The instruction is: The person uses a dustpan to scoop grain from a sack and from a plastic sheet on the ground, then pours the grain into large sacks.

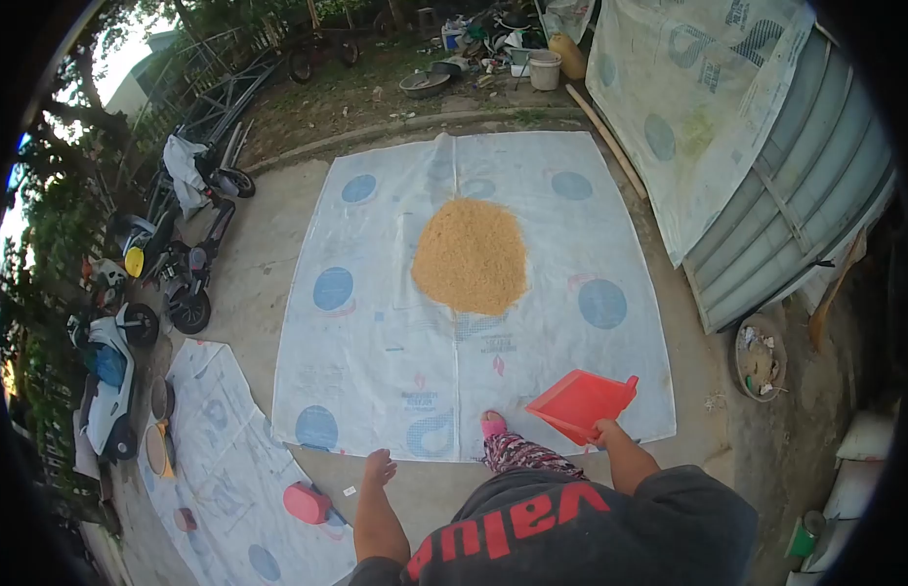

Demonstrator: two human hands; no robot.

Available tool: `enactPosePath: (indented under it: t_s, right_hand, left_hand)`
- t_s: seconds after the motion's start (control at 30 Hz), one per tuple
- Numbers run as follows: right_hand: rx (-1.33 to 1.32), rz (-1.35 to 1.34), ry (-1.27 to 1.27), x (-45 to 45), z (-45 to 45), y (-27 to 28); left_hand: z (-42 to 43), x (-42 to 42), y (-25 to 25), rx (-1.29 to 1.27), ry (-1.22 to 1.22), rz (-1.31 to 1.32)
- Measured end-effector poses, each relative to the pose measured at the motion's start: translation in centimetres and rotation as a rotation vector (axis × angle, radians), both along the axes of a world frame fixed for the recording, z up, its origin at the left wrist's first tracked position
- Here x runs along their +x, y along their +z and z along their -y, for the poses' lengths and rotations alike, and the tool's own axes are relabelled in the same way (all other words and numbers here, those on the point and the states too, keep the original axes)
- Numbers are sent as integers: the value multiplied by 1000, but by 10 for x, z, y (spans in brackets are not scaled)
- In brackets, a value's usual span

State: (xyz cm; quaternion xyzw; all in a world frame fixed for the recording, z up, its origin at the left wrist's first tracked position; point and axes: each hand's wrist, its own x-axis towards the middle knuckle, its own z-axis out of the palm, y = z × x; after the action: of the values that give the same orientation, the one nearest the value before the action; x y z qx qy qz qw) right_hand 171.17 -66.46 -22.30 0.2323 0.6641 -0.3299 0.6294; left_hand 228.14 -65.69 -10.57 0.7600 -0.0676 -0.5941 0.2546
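Observation:
In the head view, my right hand (604, 433) is closed around the handle end of a red plastic dustpan (578, 402), held low over the near right part of a large white printed sheet (376, 322). Nothing shows in my left hand (379, 467), which hangs by the sheet's near edge with its fingers loosely extended. A round heap of golden grain (471, 257) lies near the middle of the sheet, beyond the dustpan and apart from it. One foot in a pink sandal (492, 424) stands on the near edge.
A second printed sheet (215, 439) on the left bears a red plastic container (307, 503) and round sieves (160, 449). Scooters (107, 376) stand farther left. Corrugated metal panels (766, 215) lean at right, near a basin of debris (761, 357). Buckets (545, 70) sit at the back.

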Motion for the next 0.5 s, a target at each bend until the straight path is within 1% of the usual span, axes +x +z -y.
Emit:
enactPosePath:
  t_s: [0.03,0.07,0.13,0.17,0.2,0.23,0.27,0.3,0.33,0.37,0.4,0.43,0.5]
  right_hand:
    - [55,-41,-11,5,12,5]
    - [6,-59,-48,11,20,10]
    - [8,-128,-40,38,55,67]
    - [-8,-183,-24,47,68,80]
    - [9,-185,-29,50,79,79]
    - [-40,-196,-1,53,91,77]
    - [-90,-205,24,57,102,74]
    - [-78,-203,12,60,109,68]
    - [-141,-172,-11,65,115,60]
    - [-208,-142,-34,70,120,54]
    - [-202,-142,-48,76,127,50]
    - [-213,-132,-76,83,132,48]
    - [-227,-130,-124,98,144,44]
  left_hand:
    - [14,4,-1,32,-18,1]
    - [26,7,-6,103,-28,31]
    - [59,1,-9,184,-38,45]
    - [75,2,-6,158,-226,109]
    - [93,3,-2,126,-416,174]
    - [112,1,6,136,-425,172]
    - [129,-4,16,129,-838,250]
    - [139,-11,27,116,-1253,321]
    - [144,-18,39,53,-1386,384]
    - [153,-23,39,147,-1524,329]
    - [154,-21,28,216,-1580,385]
    - [170,-33,66,231,-1606,381]
    - [191,-19,48,164,-1621,352]
